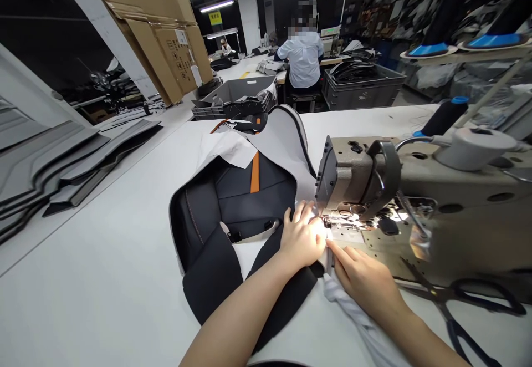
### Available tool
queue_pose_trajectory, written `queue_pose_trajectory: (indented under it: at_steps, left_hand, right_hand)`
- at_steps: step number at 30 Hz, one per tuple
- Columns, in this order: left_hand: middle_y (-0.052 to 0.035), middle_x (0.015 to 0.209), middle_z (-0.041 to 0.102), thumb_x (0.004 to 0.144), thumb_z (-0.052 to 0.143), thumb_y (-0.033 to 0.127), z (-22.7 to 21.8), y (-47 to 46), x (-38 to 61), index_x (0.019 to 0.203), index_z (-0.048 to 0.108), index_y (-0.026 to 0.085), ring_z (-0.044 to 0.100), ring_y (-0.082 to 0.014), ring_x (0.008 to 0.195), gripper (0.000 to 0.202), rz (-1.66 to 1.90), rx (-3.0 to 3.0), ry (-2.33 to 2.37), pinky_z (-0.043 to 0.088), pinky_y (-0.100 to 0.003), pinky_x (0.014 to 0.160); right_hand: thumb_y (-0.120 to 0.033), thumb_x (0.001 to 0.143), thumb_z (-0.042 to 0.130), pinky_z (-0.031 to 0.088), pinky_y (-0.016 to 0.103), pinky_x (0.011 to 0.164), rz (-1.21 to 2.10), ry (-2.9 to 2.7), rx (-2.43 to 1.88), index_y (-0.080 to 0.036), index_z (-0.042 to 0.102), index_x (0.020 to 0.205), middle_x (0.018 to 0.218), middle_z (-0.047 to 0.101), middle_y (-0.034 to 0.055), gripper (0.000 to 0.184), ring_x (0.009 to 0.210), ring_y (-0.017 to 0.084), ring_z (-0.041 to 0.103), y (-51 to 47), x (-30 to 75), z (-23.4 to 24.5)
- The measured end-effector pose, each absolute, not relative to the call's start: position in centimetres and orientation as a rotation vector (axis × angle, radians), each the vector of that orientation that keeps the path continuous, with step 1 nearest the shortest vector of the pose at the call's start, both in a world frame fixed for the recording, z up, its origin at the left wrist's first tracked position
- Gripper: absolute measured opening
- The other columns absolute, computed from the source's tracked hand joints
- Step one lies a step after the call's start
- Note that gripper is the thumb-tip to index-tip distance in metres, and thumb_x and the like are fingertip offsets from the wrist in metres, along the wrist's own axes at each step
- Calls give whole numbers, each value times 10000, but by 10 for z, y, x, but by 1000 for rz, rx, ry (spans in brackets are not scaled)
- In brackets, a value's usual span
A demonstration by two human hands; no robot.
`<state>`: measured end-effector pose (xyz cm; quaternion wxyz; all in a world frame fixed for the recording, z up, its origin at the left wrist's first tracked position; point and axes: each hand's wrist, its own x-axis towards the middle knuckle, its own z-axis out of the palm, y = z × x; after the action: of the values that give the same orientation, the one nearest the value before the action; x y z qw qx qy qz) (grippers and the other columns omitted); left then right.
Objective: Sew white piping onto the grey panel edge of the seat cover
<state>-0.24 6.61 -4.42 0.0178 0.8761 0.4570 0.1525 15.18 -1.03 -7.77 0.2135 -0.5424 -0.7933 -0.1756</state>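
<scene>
A black seat cover (257, 206) with an orange stripe and grey backing lies on the white table, its right edge under the sewing machine (349, 173). My left hand (303, 238) rests on that edge beside the lit needle area, fingers spread and pressing down. Just right of it, my right hand (366, 278) has its index finger stretched to the edge near the needle, with the other fingers curled. It pinches a pale fabric strip there, which trails as a twisted length (353, 311) toward the table's front. The needle tip is hidden by glare and my left hand.
Large black-handled scissors (436, 295) lie at the lower right. Stacked grey panels (70, 156) occupy the left side. Thread cones (443, 117) stand behind the machine. Beyond the table are grey crates (361, 92), cardboard (166, 40) and a seated person (305, 59) facing away.
</scene>
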Motion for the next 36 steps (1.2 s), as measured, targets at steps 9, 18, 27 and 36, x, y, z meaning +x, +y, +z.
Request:
queue_pose_trajectory:
  at_steps: [9, 18, 27, 36]
  left_hand:
    - [-52, 1467, 341, 782, 490, 246, -49, 93, 5, 1152, 586, 210, 233, -260, 1360, 384, 441, 2684, 1441, 263, -525, 1085]
    - [-89, 1467, 329, 771, 526, 246, -45, 115, 5, 1196, 561, 209, 223, -287, 1363, 428, 385, 2716, 1392, 263, -541, 1069]
    - [-72, 1488, 299, 827, 471, 261, -47, 110, 1, 1222, 539, 212, 212, -266, 1375, 404, 402, 2716, 1391, 276, -525, 1072]
    - [-75, 1467, 338, 817, 490, 239, -47, 111, -4, 1158, 575, 213, 226, -247, 1375, 353, 526, 2657, 1339, 262, -520, 1079]
  right_hand:
    - [-217, 922, 341, 289, 295, 466, -488, -2192, -1559, -130, 563, 1196, 633, 585, -1, 364, 557, 127, 565, -5, 151, -82]
    - [-184, 896, 356, 306, 291, 471, -485, -2193, -1532, -108, 563, 1174, 646, 588, 13, 355, 551, 138, 560, -4, 149, -85]
    - [-184, 911, 328, 322, 278, 471, -503, -2205, -1469, -118, 572, 1134, 648, 580, 8, 337, 562, 132, 573, -5, 150, -86]
    - [-208, 915, 353, 373, 270, 453, -487, -2222, -1431, -100, 535, 1185, 666, 597, 8, 343, 570, 143, 595, -5, 153, -91]
